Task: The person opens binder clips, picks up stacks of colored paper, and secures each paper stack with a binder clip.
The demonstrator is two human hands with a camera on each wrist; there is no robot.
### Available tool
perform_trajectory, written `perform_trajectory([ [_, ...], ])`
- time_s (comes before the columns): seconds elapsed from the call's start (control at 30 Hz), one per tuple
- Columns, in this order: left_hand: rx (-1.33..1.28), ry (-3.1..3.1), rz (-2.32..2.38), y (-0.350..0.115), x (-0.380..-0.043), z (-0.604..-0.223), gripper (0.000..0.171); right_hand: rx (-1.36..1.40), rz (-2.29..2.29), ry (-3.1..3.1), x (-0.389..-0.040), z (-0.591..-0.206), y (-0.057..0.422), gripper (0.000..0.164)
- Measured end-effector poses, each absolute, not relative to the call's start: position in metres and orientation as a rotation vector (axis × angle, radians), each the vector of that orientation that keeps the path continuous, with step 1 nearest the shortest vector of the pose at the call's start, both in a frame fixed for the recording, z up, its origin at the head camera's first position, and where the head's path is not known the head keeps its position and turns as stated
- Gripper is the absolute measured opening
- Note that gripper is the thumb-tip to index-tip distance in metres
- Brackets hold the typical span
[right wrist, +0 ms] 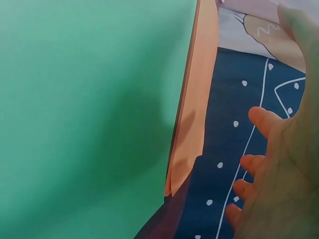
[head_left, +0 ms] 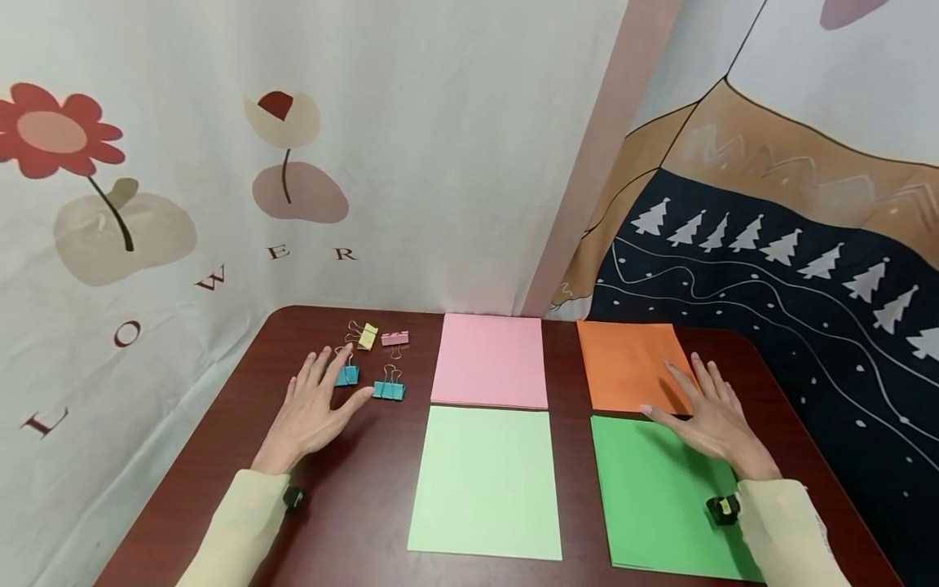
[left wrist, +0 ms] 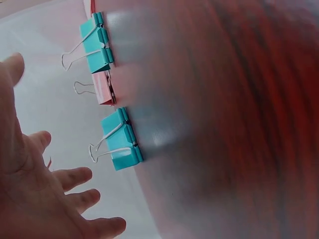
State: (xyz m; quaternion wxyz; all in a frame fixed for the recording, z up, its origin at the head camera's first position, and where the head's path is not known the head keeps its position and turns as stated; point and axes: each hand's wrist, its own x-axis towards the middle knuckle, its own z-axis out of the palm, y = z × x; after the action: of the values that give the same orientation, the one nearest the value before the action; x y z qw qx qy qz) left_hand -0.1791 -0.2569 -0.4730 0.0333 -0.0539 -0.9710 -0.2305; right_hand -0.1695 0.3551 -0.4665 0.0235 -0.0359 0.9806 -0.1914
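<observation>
My left hand (head_left: 311,416) is held with fingers spread beside several binder clips at the table's far left. One teal binder clip (head_left: 389,391) lies by the thumb tip; another teal binder clip (head_left: 348,376) is partly covered by the index finger in the head view. Behind them lie a yellow binder clip (head_left: 368,337) and a pink binder clip (head_left: 394,338). With fingers also spread, my right hand (head_left: 710,420) is over the orange paper (head_left: 619,367) and the green paper (head_left: 649,514), casting a shadow on them. Neither hand holds anything.
Pink paper (head_left: 489,359) and light green paper (head_left: 484,481) lie in a column mid-table, left of the orange and green ones. The dark red-brown table (head_left: 367,505) has rounded far corners. Printed curtains (head_left: 440,163) hang right behind it.
</observation>
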Motion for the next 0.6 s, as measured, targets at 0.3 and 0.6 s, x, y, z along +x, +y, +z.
perform_trajectory([
  [0.3,-0.185,-2.959,-0.823,-0.263,-0.192,-0.472,0.09,-0.12,-0.649,2.969,-0.182,-0.469,0.361,0.097],
  [0.6,-0.106,-2.968,-0.958,-0.266,-0.203,-0.474,0.093,-0.108,-0.7,2.893,-0.198,-0.468,0.367,0.098],
])
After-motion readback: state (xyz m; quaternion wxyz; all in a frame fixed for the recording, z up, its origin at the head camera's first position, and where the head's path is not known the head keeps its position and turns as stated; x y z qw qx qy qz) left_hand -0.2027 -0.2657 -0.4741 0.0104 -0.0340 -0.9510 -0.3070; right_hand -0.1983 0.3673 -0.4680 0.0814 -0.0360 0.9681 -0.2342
